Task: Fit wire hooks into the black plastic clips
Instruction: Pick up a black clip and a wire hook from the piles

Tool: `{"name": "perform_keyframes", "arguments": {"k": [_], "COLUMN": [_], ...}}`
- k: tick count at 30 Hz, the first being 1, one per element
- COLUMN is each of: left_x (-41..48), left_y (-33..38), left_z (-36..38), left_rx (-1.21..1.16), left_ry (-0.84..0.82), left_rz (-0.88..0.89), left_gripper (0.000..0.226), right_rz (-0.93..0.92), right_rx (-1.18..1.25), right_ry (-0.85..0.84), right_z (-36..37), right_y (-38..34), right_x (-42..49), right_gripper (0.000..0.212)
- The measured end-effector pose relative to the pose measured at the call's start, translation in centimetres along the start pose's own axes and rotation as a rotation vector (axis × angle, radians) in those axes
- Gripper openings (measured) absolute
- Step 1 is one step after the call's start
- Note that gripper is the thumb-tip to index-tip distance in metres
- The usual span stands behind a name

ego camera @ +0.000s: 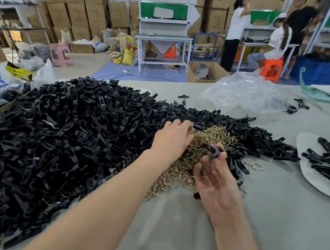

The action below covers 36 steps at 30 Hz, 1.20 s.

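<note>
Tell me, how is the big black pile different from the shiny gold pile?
The black clips are dark plastic; the wire hooks are shiny gold metal. The black clips make a huge heap across the left; the wire hooks form a much smaller patch beside them. Both lie loose and jumbled on the grey table.
</note>
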<state>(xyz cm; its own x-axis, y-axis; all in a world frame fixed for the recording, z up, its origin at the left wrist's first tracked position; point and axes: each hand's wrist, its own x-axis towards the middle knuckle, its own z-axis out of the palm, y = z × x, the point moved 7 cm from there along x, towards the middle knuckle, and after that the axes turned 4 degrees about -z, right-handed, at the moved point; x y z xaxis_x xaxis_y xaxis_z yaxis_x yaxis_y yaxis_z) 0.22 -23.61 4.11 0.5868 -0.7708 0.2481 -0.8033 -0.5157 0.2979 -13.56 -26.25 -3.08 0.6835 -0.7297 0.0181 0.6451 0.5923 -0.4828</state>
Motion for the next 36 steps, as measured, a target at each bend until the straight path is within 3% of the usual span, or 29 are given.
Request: {"name": "perform_keyframes", "arguments": {"k": [5,13,18,24,30,36], "left_x": [-2.1,-6.1,-6.2,-6.6,-8.6,-12.9], "left_y": [-0.2,-3.7,-4.4,-5.4,-6.8,-7.9], "left_z": [-1.4,-5.1,-3.9,-4.6,-3.6,-0.1], "left_rx": [-0.041,-0.306,-0.081,-0.547,-1.022,-1.132], "left_ry": [0.043,0.264,0.076,0.149,0.106,0.127], "left_rz": [0.110,-0.008,-0.069,-0.158,-0.332,-0.404], "left_gripper": [0.026,0.022,0.027,0.023,0.023,0.016], "right_rz": [0.018,0.076,0.093,0.124,0.170,0.253], "right_rx": [0.023,-0.042,-0.093,-0.091,-0.055,-0.031], "right_ry": [0.020,0.027,-0.007,-0.020,-0.028,-0.083], "right_z": [0.2,0.7,1.5,1.9,2.3,3.2], "right_y": [0.4,0.9,1.5,1.9,2.7,4.3], "right_x": [0.1,-0.3,-0.4,-0.3,-0.8,-0.6], "right_gripper": [0.020,0.031,0.027,0.027,0.030,0.025]}}
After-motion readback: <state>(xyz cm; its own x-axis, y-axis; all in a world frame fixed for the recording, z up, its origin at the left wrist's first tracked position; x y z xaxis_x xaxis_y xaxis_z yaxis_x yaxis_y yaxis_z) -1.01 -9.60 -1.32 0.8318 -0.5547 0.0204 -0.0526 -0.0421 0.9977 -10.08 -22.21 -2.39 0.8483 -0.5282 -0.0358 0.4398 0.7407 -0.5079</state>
